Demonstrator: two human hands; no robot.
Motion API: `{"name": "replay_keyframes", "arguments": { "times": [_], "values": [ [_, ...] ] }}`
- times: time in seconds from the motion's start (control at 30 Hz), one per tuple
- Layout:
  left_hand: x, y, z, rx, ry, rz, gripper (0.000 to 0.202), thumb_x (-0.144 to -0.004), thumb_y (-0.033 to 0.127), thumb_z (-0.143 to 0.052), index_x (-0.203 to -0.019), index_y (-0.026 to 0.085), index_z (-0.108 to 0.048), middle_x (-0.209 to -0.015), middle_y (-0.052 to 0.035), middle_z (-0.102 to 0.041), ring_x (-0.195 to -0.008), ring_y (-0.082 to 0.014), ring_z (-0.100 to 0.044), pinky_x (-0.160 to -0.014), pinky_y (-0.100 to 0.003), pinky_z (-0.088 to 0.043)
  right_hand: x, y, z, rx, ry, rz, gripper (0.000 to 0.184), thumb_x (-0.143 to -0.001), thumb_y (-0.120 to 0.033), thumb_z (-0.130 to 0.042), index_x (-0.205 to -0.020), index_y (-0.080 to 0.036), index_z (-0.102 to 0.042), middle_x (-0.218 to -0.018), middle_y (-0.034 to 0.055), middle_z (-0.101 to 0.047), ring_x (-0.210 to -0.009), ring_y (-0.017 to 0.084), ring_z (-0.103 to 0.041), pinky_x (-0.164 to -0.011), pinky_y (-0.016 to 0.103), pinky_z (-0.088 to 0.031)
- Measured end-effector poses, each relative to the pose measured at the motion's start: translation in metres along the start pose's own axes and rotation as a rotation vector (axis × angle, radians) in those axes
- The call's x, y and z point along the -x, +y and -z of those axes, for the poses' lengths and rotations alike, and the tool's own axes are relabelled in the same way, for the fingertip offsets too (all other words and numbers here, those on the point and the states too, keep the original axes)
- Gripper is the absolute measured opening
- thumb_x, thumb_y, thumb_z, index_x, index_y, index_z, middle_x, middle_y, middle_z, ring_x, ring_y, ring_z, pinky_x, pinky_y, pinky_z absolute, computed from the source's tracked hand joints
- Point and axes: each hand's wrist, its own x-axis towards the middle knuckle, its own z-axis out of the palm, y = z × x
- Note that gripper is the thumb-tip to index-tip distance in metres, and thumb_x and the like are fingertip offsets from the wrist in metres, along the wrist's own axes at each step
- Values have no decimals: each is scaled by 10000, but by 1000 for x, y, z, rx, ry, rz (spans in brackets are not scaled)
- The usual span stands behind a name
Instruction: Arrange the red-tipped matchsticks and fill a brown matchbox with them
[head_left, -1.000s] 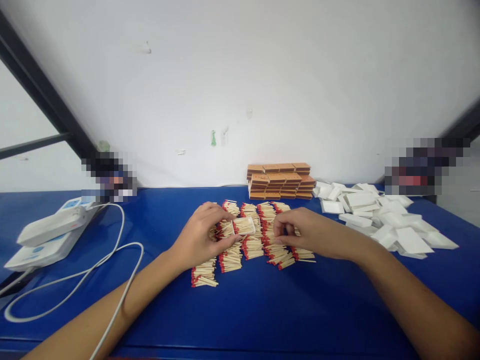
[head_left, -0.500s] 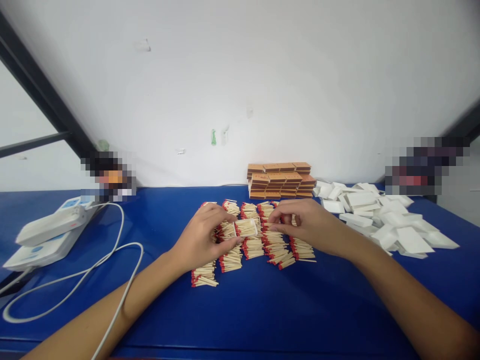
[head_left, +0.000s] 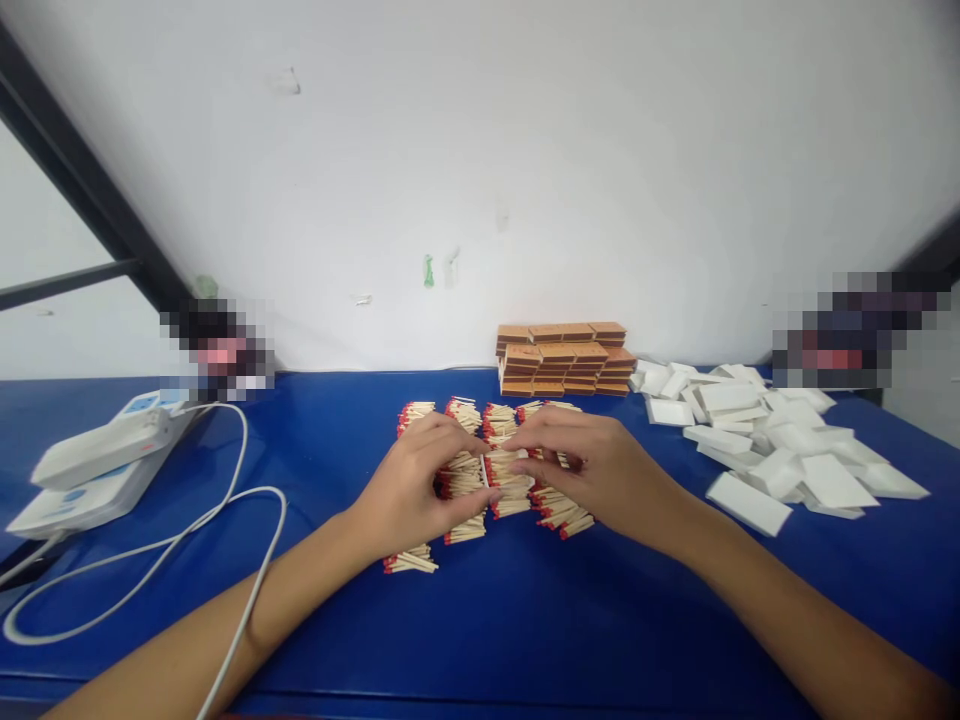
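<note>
Pinching the white tray [head_left: 484,470] over the matches [head_left: 463,527], left hand [head_left: 409,490] fingers sit just beside right hand [head_left: 600,468] fingers, whose grip is hidden

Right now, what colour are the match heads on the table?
Red, on the matches with pale wooden sticks; clearest in the head view.

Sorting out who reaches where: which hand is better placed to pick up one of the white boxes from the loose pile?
Probably the right hand: the white boxes lie on its side, while the left hand would have to cross the matches.
</note>
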Motion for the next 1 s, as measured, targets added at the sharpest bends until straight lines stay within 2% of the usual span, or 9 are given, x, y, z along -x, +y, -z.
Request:
{"name": "replay_keyframes", "arguments": {
  "times": [0.13, 0.23, 0.3, 0.43, 0.57, 0.67, 0.8, 1.0],
  "values": [
    [-2, 2, 1, 26, 12, 26, 308, -873, 343, -823, -1122, 207, -701, -1010, -56, -735, -975, -218, -645, -917, -397, -532, -1, -2, 9, 52, 50, -20, 163, -1022, -317, -639, -981, -218, -761, -852, 29, -703, -708, 145, -606, -691, 283, -483],
    [-2, 1, 3, 8, 26, 40, 299, -875, 356, -821, -1105, 204, -706, -990, -59, -729, -954, -219, -644, -893, -399, -537, 0, 2, 18, 118, 42, -91, 188, -1021, -323, -620, -954, -218, -762, -802, 22, -685, -649, 137, -572, -641, 281, -456],
    [-1, -2, 4, -20, 29, 37, 294, -881, 363, -814, -1098, 199, -704, -981, -60, -721, -952, -220, -635, -880, -401, -535, 1, 8, 23, 137, -42, -153, 198, -1011, -330, -618, -919, -223, -758, -781, 18, -682, -656, 140, -583, -623, 278, -441],
    [0, -11, 9, -82, 49, 27, 305, -890, 379, -804, -1106, 192, -697, -1004, -65, -718, -978, -224, -627, -888, -406, -525, 4, 19, 31, 107, -293, -266, 143, -942, -290, -667, -846, -222, -747, -762, 4, -684, -671, 142, -601, -614, 271, -438],
    [0, -16, 12, -121, 59, 37, 311, -897, 400, -795, -1114, 198, -698, -1023, -71, -718, -997, -230, -626, -871, -395, -526, 5, 21, 34, 39, -432, -358, 66, -870, -216, -684, -836, -204, -740, -785, 9, -693, -692, 150, -611, -608, 264, -447],
    [-1, -15, 12, -137, 57, 24, 306, -903, 399, -790, -1113, 197, -696, -1014, -68, -721, -996, -230, -627, -871, -392, -525, 5, 18, 35, -9, -495, -371, 62, -831, -168, -679, -834, -193, -736, -830, 19, -704, -715, 150, -618, -618, 255, -456],
    [-2, -12, 13, -145, 49, 2, 308, -906, 397, -787, -1109, 185, -693, -997, -71, -719, -980, -231, -626, -860, -396, -525, 4, 16, 35, -60, -572, -422, 106, -826, -126, -636, -819, -185, -723, -790, 19, -700, -683, 147, -614, -595, 252, -446],
    [-2, -13, 12, -148, 48, 6, 305, -906, 401, -785, -1107, 190, -695, -1001, -69, -719, -982, -231, -626, -856, -392, -525, 6, 15, 35, -57, -565, -452, 124, -814, -97, -617, -808, -190, -699, -765, 16, -695, -667, 154, -612, -579, 257, -442]
  ]
}}
